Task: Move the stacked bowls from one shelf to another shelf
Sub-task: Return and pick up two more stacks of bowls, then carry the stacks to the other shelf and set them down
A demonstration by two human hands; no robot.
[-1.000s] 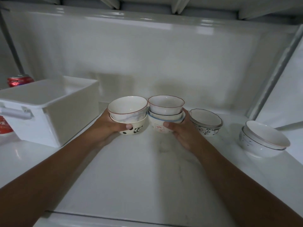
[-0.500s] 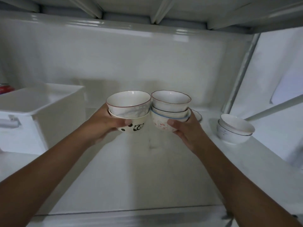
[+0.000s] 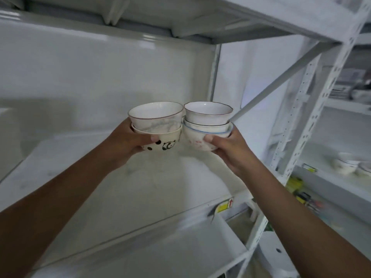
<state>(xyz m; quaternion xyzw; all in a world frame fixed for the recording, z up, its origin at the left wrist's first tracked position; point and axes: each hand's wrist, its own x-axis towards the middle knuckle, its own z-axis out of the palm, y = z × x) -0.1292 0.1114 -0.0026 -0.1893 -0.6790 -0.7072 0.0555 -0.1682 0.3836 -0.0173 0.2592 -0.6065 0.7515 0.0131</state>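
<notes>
My left hand [image 3: 128, 145] grips a stack of two bowls [image 3: 158, 125]: a marbled bowl nested in a cream bowl with panda prints. My right hand [image 3: 230, 151] grips a stack of three bowls [image 3: 207, 123], the bottom one blue-rimmed with pink marks. Both stacks are held side by side, touching, in the air above the white shelf [image 3: 140, 193], near its right end.
A grey shelf board [image 3: 241, 21] runs overhead. A perforated white upright [image 3: 313, 121] and a diagonal brace [image 3: 281, 81] stand right of the stacks. A neighbouring shelf unit at the right carries more bowls [image 3: 345, 165]. A lower shelf [image 3: 180, 247] lies below.
Both hands have lifted the two bowl stacks off the shelf and carried them up and to the right. My view has swung right; the white bin and the other bowls have left the frame.
</notes>
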